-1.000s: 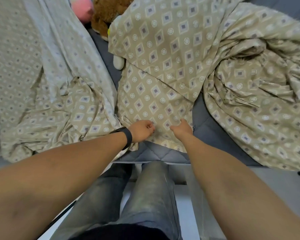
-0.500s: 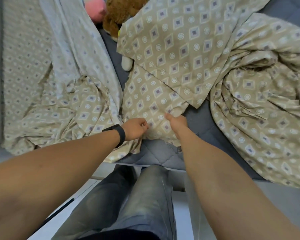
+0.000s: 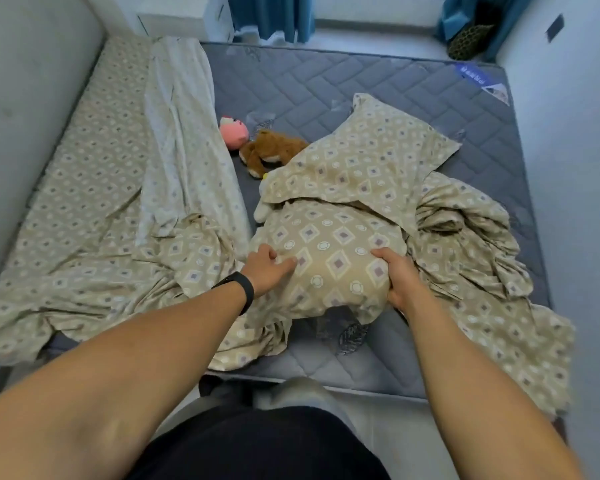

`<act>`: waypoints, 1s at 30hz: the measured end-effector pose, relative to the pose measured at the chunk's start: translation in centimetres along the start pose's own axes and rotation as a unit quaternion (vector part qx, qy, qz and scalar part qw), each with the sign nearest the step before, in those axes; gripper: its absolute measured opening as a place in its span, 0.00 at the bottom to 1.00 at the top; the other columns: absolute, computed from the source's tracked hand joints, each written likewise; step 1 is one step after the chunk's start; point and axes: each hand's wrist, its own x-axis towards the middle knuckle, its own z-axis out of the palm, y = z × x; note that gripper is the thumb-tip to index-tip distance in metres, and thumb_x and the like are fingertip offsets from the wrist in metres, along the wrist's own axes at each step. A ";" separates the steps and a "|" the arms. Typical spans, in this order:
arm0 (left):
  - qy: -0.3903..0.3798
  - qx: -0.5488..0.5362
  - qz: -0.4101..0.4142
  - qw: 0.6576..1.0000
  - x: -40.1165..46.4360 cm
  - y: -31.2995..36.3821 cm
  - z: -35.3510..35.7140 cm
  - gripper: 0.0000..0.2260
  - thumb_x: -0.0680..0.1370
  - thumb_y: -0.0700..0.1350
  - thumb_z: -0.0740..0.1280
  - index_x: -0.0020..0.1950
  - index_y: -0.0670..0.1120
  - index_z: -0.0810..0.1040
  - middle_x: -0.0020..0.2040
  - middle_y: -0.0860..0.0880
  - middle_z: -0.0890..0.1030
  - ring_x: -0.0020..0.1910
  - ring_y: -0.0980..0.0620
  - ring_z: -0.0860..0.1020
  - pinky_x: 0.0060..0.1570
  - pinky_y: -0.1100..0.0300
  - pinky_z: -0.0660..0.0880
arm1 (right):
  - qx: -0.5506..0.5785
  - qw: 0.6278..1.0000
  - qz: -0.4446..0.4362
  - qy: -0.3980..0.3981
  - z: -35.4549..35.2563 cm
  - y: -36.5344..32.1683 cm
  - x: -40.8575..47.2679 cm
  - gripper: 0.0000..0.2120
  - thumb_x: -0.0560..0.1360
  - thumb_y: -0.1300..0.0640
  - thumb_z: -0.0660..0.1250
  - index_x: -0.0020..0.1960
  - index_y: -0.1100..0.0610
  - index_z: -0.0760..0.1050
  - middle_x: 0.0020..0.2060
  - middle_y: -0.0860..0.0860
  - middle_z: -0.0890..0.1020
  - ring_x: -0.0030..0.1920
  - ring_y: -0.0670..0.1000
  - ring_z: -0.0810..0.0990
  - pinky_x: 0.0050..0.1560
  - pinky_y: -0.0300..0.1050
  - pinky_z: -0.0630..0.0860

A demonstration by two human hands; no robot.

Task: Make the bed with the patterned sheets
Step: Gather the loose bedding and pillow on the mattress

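Head view: patterned pillow point(image 3: 329, 258) held between left hand point(image 3: 265, 270) and right hand point(image 3: 400, 277).

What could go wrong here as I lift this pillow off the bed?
The pillow held in your left hand and right hand lies tucked under the second pillow, so lifting may drag that one along. The crumpled sheet already overhangs the mattress edge and could slide off.

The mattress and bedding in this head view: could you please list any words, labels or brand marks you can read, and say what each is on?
Blue label at the far right corner of the mattress: white lettering, too small and blurred to read.
Patterned sheets, pillow held by both hands, black wristband: no text visible.
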 end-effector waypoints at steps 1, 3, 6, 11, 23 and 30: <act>0.015 -0.012 -0.013 1.000 -0.4 -0.1 -0.5 0.34 0.68 0.74 0.67 0.60 0.49 0.71 0.64 0.45 0.74 0.57 0.44 0.76 0.56 0.50 0.75 | -0.001 1.000 0.000 -0.006 -0.1 -0.3 -1.5 0.16 0.75 0.58 0.71 0.61 0.60 0.79 0.51 0.61 0.86 0.50 0.62 0.85 0.49 0.59 0.82; 0.013 -0.023 -0.035 0.999 -1.3 0.2 -1.6 0.49 0.62 0.80 0.65 0.74 0.50 0.65 0.73 0.46 0.69 0.69 0.41 0.72 0.68 0.44 0.71 | 0.001 1.000 0.001 -0.016 -0.3 -0.7 -4.2 0.17 0.75 0.58 0.70 0.63 0.61 0.79 0.53 0.62 0.85 0.51 0.63 0.85 0.48 0.58 0.82; -0.044 -0.117 -0.063 0.990 -2.1 1.5 -3.2 0.53 0.68 0.74 0.69 0.82 0.47 0.53 0.78 0.45 0.65 0.73 0.40 0.69 0.70 0.46 0.68 | -0.004 0.999 -0.021 -0.037 0.0 -1.2 -7.6 0.14 0.77 0.59 0.68 0.61 0.61 0.79 0.52 0.62 0.86 0.46 0.61 0.86 0.41 0.52 0.83; -0.126 -0.172 -0.105 0.971 -0.9 1.3 -4.3 0.59 0.52 0.75 0.78 0.76 0.50 0.68 0.65 0.46 0.81 0.57 0.42 0.83 0.60 0.44 0.79 | -0.080 0.992 -0.095 -0.033 0.0 -1.4 -11.9 0.14 0.76 0.62 0.70 0.61 0.60 0.80 0.49 0.59 0.87 0.47 0.59 0.86 0.42 0.52 0.83; -0.038 -0.206 0.140 0.968 -5.3 7.1 -10.2 0.22 0.72 0.56 0.78 0.63 0.51 0.81 0.55 0.53 0.85 0.55 0.50 0.83 0.62 0.47 0.77 | -0.341 0.881 -0.313 0.093 5.1 -10.4 -18.4 0.12 0.75 0.50 0.73 0.51 0.54 0.73 0.45 0.49 0.78 0.42 0.49 0.75 0.47 0.47 0.69; 0.037 -0.257 0.230 0.938 -6.5 5.8 -20.3 0.20 0.72 0.53 0.79 0.61 0.51 0.79 0.55 0.53 0.85 0.56 0.51 0.82 0.59 0.52 0.78 | -0.349 0.848 -0.385 0.105 14.6 -13.0 -22.7 0.16 0.74 0.50 0.74 0.52 0.60 0.75 0.44 0.55 0.78 0.40 0.48 0.75 0.40 0.49 0.69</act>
